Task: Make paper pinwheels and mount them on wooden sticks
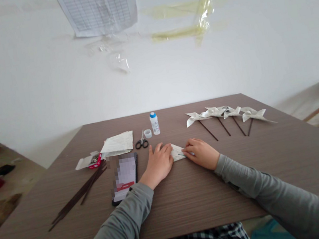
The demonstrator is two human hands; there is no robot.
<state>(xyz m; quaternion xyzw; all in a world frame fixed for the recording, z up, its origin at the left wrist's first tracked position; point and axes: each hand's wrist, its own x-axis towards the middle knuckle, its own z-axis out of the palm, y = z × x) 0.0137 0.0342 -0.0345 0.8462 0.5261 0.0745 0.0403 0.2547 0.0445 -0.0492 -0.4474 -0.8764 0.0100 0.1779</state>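
A small folded piece of printed paper lies on the brown wooden table between my two hands. My left hand rests flat on the paper's left part, fingers stretched out and pressing down. My right hand sits at the paper's right edge with its fingers curled and pressed onto the fold. Both arms wear grey sleeves.
Scissors, a small cap and a glue bottle stand behind my hands. Several paper pinwheels on dark sticks lie at the back right. A paper stack, a phone, loose dark sticks and a small box lie left.
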